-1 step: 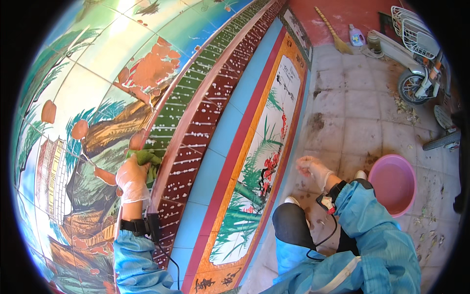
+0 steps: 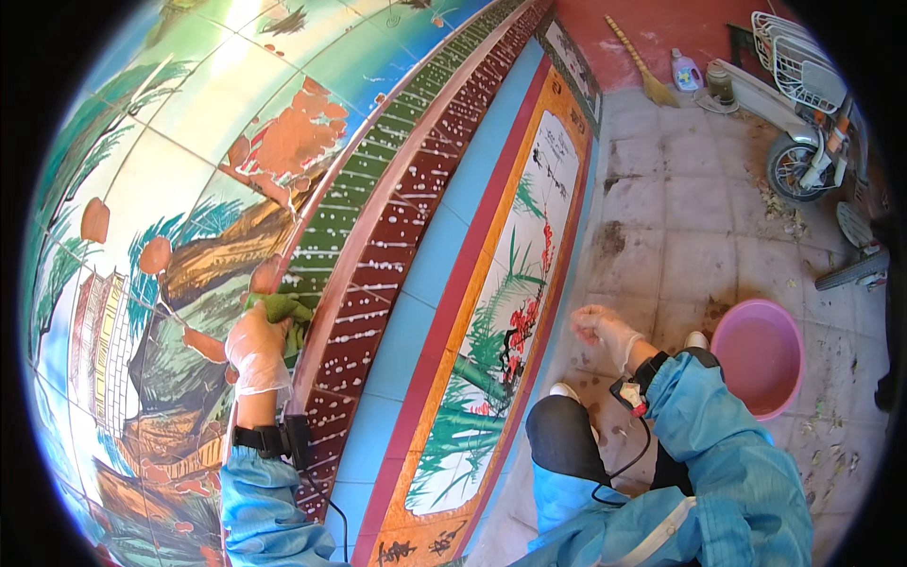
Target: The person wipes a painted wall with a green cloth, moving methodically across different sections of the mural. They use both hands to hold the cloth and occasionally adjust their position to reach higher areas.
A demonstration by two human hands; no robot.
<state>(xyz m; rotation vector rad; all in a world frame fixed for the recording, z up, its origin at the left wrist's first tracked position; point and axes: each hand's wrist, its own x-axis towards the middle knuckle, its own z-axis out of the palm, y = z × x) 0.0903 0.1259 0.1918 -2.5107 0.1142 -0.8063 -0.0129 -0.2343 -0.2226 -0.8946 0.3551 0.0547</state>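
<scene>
My left hand (image 2: 257,348), in a clear plastic glove, is closed around a green cloth (image 2: 283,308). It presses the cloth onto the green, white-speckled tile ledge (image 2: 326,227), beside the painted tile wall (image 2: 179,340). My right hand (image 2: 605,333), also in a clear glove, hangs over the floor near the foot of the wall. Its fingers are loosely curled, and nothing shows in them. Below the ledge runs a maroon speckled band (image 2: 378,293), then a tiled panel (image 2: 501,369) with painted bamboo and red blossoms.
A pink basin (image 2: 761,359) of water stands on the tiled floor (image 2: 699,217) to the right of my knees. Farther off are a broom (image 2: 642,61), a detergent bottle (image 2: 686,71), a lidded jar (image 2: 720,83) and a parked two-wheeler (image 2: 808,161) with a white basket.
</scene>
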